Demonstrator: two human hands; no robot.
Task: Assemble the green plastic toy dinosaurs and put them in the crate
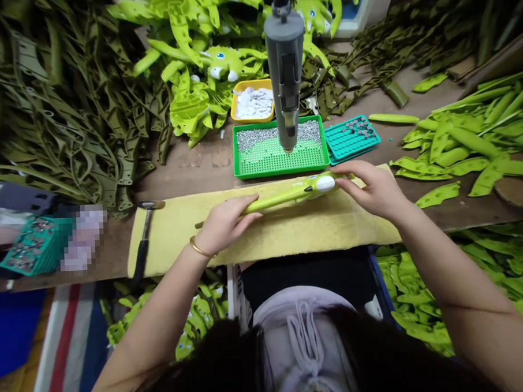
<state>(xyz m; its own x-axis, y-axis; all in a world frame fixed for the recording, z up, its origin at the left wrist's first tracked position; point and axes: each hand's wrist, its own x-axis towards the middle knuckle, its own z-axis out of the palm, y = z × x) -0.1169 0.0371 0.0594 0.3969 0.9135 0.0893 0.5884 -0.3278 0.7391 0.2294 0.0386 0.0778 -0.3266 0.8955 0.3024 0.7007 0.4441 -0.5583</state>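
A long lime-green plastic toy part (283,198) with a white patch and a dark spike is held level over a yellow mat (168,240). Its left end is gripped by my left hand (228,220), fingers closed round it; a dark tip sticks out past that hand. At the other end, beside the white patch, my right hand (371,188) pinches the part between thumb and fingers. Above it hangs a grey electric screwdriver (285,73), its tip over a green perforated tray (281,166) of small screws.
A hammer (145,236) lies on the mat's left end. Teal tray (350,149) and yellow tray (253,116) stand behind. Olive parts (66,83) heap up at left, lime-green parts (471,135) at right and more lime-green pieces (192,106) at the back. Teal bins (38,246) stand far left.
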